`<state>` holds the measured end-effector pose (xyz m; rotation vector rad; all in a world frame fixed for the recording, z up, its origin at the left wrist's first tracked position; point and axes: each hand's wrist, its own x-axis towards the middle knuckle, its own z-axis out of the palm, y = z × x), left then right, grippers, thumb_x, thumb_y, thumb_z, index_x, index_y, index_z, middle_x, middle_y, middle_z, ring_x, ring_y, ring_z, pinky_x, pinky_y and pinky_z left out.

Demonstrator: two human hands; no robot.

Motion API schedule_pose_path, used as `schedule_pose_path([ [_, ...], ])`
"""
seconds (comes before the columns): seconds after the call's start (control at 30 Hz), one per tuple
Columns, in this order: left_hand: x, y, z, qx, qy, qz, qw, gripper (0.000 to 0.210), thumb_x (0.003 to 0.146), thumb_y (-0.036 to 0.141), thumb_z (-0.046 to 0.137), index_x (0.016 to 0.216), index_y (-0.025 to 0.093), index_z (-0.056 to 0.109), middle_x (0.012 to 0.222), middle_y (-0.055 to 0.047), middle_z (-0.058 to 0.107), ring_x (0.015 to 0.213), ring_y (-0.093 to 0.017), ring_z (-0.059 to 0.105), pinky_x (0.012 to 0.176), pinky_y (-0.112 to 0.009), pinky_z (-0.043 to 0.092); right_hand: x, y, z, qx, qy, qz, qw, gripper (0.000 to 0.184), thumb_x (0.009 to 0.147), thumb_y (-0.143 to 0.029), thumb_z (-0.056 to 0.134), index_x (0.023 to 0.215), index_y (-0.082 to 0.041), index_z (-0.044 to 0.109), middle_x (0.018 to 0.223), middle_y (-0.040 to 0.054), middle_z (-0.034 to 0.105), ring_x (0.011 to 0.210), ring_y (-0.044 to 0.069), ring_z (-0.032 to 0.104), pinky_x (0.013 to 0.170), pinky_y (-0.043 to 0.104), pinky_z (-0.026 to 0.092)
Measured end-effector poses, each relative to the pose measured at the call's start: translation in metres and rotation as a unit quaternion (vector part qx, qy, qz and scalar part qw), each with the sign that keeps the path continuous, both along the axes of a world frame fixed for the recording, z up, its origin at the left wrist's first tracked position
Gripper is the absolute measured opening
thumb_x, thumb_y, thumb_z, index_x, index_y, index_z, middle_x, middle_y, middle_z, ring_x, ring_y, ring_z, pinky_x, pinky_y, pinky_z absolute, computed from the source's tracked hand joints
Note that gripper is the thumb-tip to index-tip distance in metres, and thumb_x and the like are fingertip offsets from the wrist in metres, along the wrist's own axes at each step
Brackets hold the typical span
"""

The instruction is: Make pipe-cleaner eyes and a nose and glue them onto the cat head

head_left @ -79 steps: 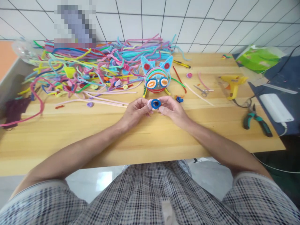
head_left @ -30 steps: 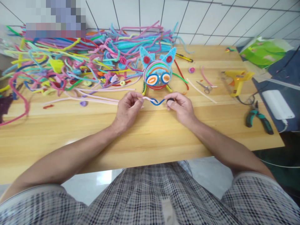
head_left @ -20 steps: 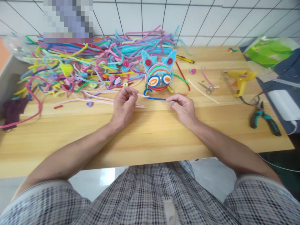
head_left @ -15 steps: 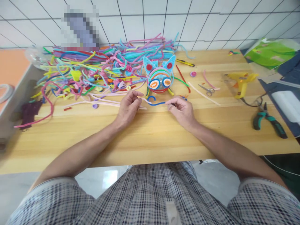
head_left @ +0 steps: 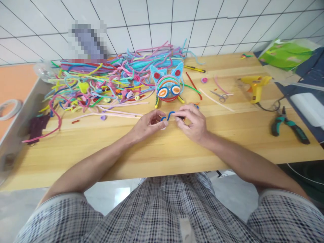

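Observation:
A short blue pipe cleaner (head_left: 169,116) runs bent between my two hands, low over the wooden table. My left hand (head_left: 148,125) has thumb and fingers curled round its coiled left end. With thumb and forefinger my right hand (head_left: 192,122) pinches the other end; a small dark bit shows below that forefinger, too small to name. Just beyond my hands stands a round cat-like figure (head_left: 168,80) wound from coloured pipe cleaners. It has blue ears with red centres and orange, white and blue eyes. Pale pink pipe cleaners (head_left: 121,114) lie beside my left hand.
A big heap of pipe cleaners (head_left: 101,84) covers the back left. On the right lie small scissors (head_left: 220,97), a yellow glue gun (head_left: 255,87) with its cord, and green-black pliers (head_left: 288,126). A yellow cutter (head_left: 194,69) lies behind the figure. A tape roll (head_left: 10,109) rests far left.
My hands have come closer together and a little nearer to me. The blue pipe cleaner's coiled end, free on the table side before, is now between my left fingers. The view has shifted slightly.

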<state>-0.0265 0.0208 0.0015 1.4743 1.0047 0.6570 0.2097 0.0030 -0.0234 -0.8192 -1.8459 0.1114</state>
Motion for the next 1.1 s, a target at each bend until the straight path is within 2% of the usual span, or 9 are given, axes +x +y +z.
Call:
schedule_pose_path([
  [0.2, 0.000, 0.002, -0.010, 0.005, 0.013, -0.020, 1.000, 0.040, 0.088, 0.055, 0.081, 0.084, 0.017, 0.068, 0.065, 0.005, 0.055, 0.058, -0.009, 0.045, 0.055, -0.023, 0.034, -0.002, -0.002, 0.004, -0.030, 0.013, -0.005, 0.999, 0.015, 0.101, -0.020, 0.069, 0.107, -0.026, 0.080, 0.103, 0.0058, 0.077, 0.088, 0.020, 0.072, 0.078, 0.036, 0.060],
  [0.33, -0.001, 0.005, -0.015, -0.075, -0.067, 0.044, 0.994, 0.051, 0.077, 0.061, 0.092, 0.091, 0.017, 0.070, 0.087, -0.004, 0.078, 0.052, -0.008, 0.055, 0.047, -0.023, 0.043, -0.001, -0.004, 0.007, -0.130, 0.021, -0.004, 0.991, 0.009, 0.096, -0.023, 0.068, 0.099, -0.027, 0.076, 0.099, 0.0054, 0.077, 0.085, 0.021, 0.070, 0.081, 0.039, 0.059],
  [0.43, 0.000, 0.007, -0.019, -0.105, -0.128, 0.066, 0.984, 0.058, 0.071, 0.060, 0.099, 0.096, 0.017, 0.070, 0.097, -0.006, 0.083, 0.055, -0.010, 0.064, 0.049, -0.023, 0.051, -0.001, -0.002, 0.007, -0.208, 0.028, 0.015, 0.978, 0.005, 0.090, -0.024, 0.070, 0.094, -0.026, 0.072, 0.091, 0.0030, 0.075, 0.085, 0.022, 0.069, 0.084, 0.039, 0.057],
  [0.57, 0.002, 0.005, -0.019, -0.120, -0.201, 0.045, 0.971, 0.058, 0.073, 0.058, 0.102, 0.102, 0.017, 0.073, 0.096, -0.006, 0.083, 0.071, -0.014, 0.076, 0.066, -0.025, 0.062, -0.002, 0.002, 0.004, -0.310, 0.081, 0.021, 0.947, 0.010, 0.089, -0.034, 0.074, 0.089, -0.025, 0.070, 0.085, 0.0004, 0.073, 0.082, 0.019, 0.067, 0.080, 0.035, 0.054],
  [0.7, 0.003, 0.003, -0.016, -0.145, -0.234, -0.003, 0.961, 0.052, 0.081, 0.058, 0.098, 0.104, 0.016, 0.077, 0.090, -0.004, 0.081, 0.076, -0.014, 0.076, 0.073, -0.026, 0.062, -0.002, 0.006, 0.000, -0.369, 0.151, 0.023, 0.917, 0.023, 0.087, -0.043, 0.080, 0.089, -0.024, 0.069, 0.083, -0.0008, 0.073, 0.077, 0.016, 0.065, 0.076, 0.031, 0.053],
  [0.8, 0.004, 0.001, -0.015, -0.136, -0.219, -0.021, 0.966, 0.052, 0.083, 0.061, 0.095, 0.101, 0.017, 0.075, 0.077, 0.000, 0.071, 0.067, -0.012, 0.067, 0.066, -0.025, 0.057, 0.000, 0.008, -0.002, -0.386, 0.148, 0.026, 0.910, 0.022, 0.089, -0.043, 0.077, 0.098, -0.023, 0.073, 0.082, -0.0012, 0.074, 0.073, 0.016, 0.066, 0.071, 0.030, 0.052],
  [0.9, 0.006, -0.001, -0.015, -0.085, -0.177, -0.018, 0.980, 0.050, 0.085, 0.062, 0.091, 0.099, 0.018, 0.071, 0.071, 0.003, 0.061, 0.063, -0.011, 0.056, 0.061, -0.025, 0.049, 0.003, 0.009, -0.003, -0.357, 0.059, 0.018, 0.932, 0.023, 0.092, -0.037, 0.074, 0.109, -0.024, 0.081, 0.088, 0.0019, 0.080, 0.078, 0.019, 0.071, 0.073, 0.032, 0.054],
  [1.0, 0.006, -0.001, -0.014, -0.025, -0.135, -0.014, 0.990, 0.048, 0.091, 0.063, 0.081, 0.105, 0.019, 0.069, 0.070, 0.004, 0.056, 0.063, -0.012, 0.050, 0.062, -0.026, 0.042, 0.005, 0.009, -0.002, -0.297, -0.038, 0.023, 0.954, 0.017, 0.095, -0.033, 0.072, 0.100, -0.026, 0.085, 0.092, 0.0046, 0.084, 0.084, 0.023, 0.076, 0.078, 0.036, 0.056],
  [1.1, 0.002, 0.000, -0.011, 0.025, -0.088, -0.009, 0.996, 0.040, 0.101, 0.057, 0.066, 0.111, 0.019, 0.067, 0.072, 0.003, 0.054, 0.065, -0.014, 0.047, 0.063, -0.029, 0.039, 0.007, 0.007, 0.001, -0.286, -0.070, 0.014, 0.956, 0.018, 0.098, -0.033, 0.069, 0.088, -0.028, 0.083, 0.082, 0.0021, 0.083, 0.075, 0.022, 0.075, 0.073, 0.035, 0.055],
])
